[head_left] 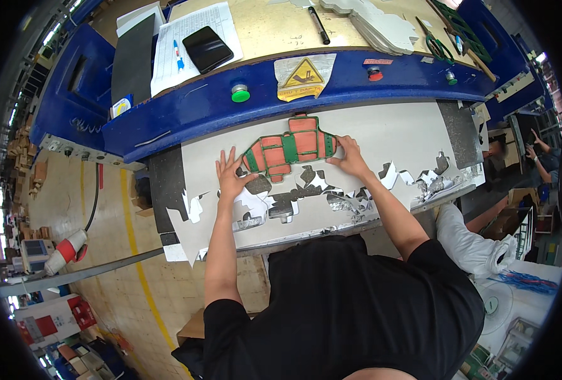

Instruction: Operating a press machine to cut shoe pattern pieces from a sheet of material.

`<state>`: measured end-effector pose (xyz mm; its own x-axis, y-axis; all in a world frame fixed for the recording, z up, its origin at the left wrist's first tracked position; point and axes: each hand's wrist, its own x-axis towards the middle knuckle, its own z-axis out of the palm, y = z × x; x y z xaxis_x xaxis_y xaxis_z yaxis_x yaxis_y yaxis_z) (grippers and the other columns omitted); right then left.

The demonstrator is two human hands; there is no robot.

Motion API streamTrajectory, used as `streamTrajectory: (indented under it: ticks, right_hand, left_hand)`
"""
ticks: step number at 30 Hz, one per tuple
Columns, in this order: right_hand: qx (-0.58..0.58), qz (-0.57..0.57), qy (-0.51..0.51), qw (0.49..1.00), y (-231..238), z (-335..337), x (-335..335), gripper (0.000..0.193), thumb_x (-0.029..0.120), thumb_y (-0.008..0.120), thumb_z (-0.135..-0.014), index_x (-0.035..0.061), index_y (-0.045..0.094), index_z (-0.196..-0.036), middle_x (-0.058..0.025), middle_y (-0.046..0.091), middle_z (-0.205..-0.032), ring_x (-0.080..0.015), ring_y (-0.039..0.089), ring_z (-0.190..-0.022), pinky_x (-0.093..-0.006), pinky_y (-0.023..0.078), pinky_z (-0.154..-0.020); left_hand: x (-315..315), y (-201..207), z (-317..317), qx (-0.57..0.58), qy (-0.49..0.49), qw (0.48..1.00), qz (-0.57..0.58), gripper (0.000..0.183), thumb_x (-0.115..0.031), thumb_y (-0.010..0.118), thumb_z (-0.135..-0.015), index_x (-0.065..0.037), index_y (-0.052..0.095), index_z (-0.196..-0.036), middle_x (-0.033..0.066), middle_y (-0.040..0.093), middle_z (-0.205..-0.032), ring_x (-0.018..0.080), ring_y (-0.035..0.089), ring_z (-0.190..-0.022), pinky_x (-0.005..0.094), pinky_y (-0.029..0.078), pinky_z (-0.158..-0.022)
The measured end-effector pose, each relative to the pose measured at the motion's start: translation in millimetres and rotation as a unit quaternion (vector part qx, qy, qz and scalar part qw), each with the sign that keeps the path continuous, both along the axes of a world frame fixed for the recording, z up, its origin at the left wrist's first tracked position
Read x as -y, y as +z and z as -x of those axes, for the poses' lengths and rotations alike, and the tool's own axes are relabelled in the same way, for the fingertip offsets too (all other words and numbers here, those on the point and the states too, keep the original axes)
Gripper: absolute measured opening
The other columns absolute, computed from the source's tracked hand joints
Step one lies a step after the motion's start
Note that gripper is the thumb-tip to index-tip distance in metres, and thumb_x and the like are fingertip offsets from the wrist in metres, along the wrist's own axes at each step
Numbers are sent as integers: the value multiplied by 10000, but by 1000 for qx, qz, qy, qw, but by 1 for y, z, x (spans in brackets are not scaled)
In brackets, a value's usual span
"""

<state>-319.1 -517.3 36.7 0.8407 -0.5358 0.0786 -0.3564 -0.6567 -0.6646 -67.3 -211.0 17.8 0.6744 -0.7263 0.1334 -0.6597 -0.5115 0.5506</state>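
A flat cutting die (290, 149) with reddish-orange pads and green edging lies across a pale grey sheet (395, 130). Its left end sits between the thumb and forefinger of my left hand (231, 179), whose other fingers spread away to the side. My right hand (352, 159) grips the right end, thumb at the near side and fingers at the far side. Along the near part of the sheet, just below the die, run several cut-out holes (284, 206) with ragged white scraps around them.
Beyond the sheet stands a blue machine beam (186, 111) with a green button (240, 94), a red button (374, 75) and a yellow warning sign (303, 76). On top rest a phone (207, 49), pens, papers, scissors (438, 45) and stacked grey cut pieces (382, 28). A metal rail (91, 271) extends left.
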Motion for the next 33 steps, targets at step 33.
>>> streamTrajectory:
  ticks: [33]
  right_hand:
    - [37,-67,-17,997,3,7,-3,624,157,869,-635,43,587,-1180,-119,568,-1115,-318,509,-1090,-406,408,-970]
  left_hand:
    - [-6,-6,-10,-56,-36,997,-46,769,-382,815,-711,-238,525,-1408,32,218,-1615,323,49,-1505,553,-42,-1173]
